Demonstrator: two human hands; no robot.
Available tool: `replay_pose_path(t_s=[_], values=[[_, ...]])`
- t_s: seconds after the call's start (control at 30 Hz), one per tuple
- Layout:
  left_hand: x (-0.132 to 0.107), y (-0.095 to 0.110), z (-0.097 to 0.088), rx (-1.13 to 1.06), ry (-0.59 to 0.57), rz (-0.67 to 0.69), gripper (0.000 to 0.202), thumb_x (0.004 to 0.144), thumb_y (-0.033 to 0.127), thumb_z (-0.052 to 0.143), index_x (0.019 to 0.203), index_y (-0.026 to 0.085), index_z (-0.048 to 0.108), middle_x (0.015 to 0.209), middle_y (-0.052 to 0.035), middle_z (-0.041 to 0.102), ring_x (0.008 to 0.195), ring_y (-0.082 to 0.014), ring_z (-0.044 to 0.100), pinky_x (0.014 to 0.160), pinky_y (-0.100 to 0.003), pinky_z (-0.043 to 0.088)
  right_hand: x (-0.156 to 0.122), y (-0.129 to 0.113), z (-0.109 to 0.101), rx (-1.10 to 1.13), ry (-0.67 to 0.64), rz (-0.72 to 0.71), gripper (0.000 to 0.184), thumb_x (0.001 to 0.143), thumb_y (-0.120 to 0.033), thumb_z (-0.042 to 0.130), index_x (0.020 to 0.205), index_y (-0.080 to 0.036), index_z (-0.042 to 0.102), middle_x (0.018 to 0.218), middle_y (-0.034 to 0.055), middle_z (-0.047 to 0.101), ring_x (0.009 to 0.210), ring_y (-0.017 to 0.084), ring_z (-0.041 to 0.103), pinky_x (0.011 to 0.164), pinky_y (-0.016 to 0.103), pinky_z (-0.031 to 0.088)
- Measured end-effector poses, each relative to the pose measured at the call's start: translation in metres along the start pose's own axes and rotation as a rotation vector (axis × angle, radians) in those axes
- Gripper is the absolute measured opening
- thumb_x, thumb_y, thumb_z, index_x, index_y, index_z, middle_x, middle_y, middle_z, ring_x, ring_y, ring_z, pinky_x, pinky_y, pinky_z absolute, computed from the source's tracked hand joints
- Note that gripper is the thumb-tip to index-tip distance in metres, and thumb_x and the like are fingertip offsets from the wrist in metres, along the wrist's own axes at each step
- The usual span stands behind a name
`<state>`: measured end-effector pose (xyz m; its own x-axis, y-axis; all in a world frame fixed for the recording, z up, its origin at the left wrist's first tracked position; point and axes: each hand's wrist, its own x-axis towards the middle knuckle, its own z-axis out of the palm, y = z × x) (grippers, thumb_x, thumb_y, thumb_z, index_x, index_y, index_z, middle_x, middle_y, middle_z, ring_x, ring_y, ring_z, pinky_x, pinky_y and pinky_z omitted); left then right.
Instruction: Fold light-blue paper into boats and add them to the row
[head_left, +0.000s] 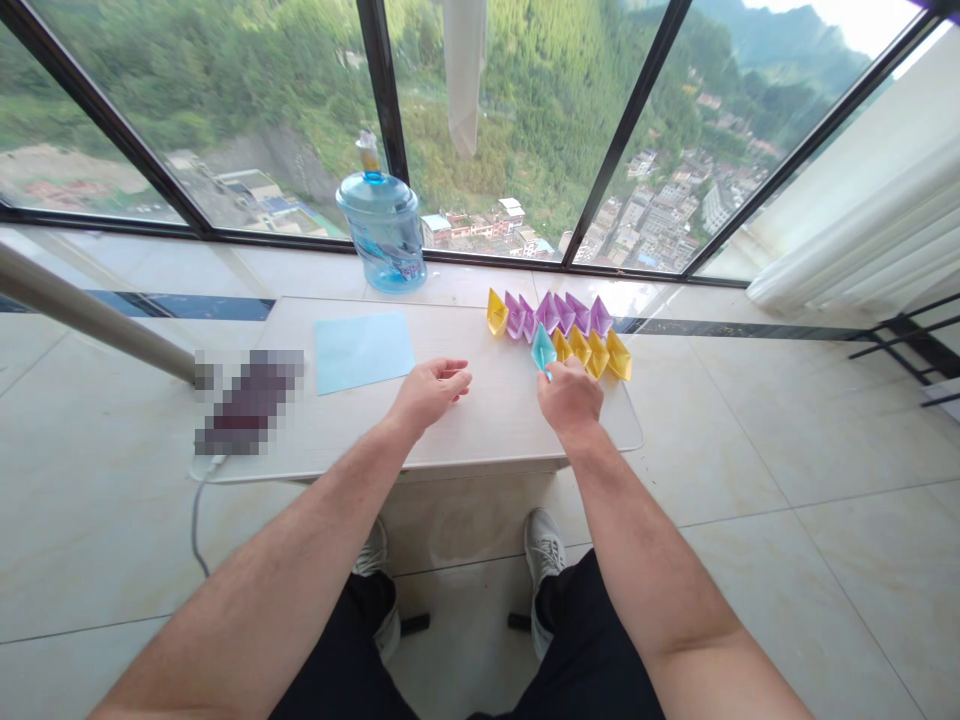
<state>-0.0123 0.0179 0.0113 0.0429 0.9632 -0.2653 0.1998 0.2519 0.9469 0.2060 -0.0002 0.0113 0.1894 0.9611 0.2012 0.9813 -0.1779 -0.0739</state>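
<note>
My right hand (571, 398) pinches a light-blue folded paper boat (543, 347) by its near end, at the front of the group of boats. Just beyond it is a row of purple paper boats (553, 314), with a yellow paper boat (496, 313) at its left end. More yellow paper boats (596, 354) stand beside the blue one, partly hidden by my right hand. My left hand (433, 392) hovers over the middle of the table, fingers loosely bent and apart, holding nothing. Left of it a flat light-blue sheet of paper (363, 352) lies on the table.
The low white table (480, 430) stands before large windows. Behind it sits a blue water jug (383, 235). A blurred-out dark object (251, 400) with a grey cable (196, 525) lies at the left edge, near a slanting pole (97, 315). A white curtain (862, 210) hangs right.
</note>
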Motion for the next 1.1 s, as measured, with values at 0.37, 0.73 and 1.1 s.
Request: replay_pose_path(t_s=[0.37,0.73,1.1], values=[[0.0,0.0,0.0,0.015,0.001,-0.008,0.049,0.073,0.04,0.073,0.115,0.015,0.07,0.101,-0.0091,0.075,0.086,-0.0203,0.073,0.072,-0.028,0.055,0.0,-0.001,-0.001,0.047,0.05,-0.021,0.025,0.098,-0.03,0.051,0.099,-0.02,0.073,0.105,0.0089,0.069,0.089,0.019,0.066,0.072,0.028,0.042],[-0.003,-0.007,-0.025,0.502,0.098,0.222,0.029,0.086,0.031,0.055,0.103,0.02,0.077,0.101,-0.0089,0.078,0.097,-0.0252,0.072,0.093,-0.036,0.053,-0.038,-0.072,0.011,0.339,-0.139,-0.227,0.032,0.098,-0.04,0.055,0.078,-0.02,0.068,0.082,0.0056,0.073,0.075,0.016,0.064,0.068,0.026,0.037],[-0.001,-0.026,-0.094,0.897,0.338,0.256,0.04,0.087,0.025,0.053,0.121,0.014,0.071,0.129,-0.0138,0.069,0.127,-0.0298,0.058,0.113,-0.039,0.041,0.024,-0.179,0.035,0.878,-0.368,0.099,0.018,0.081,-0.025,0.06,0.09,-0.02,0.074,0.084,0.003,0.076,0.078,0.015,0.07,0.068,0.021,0.048]])
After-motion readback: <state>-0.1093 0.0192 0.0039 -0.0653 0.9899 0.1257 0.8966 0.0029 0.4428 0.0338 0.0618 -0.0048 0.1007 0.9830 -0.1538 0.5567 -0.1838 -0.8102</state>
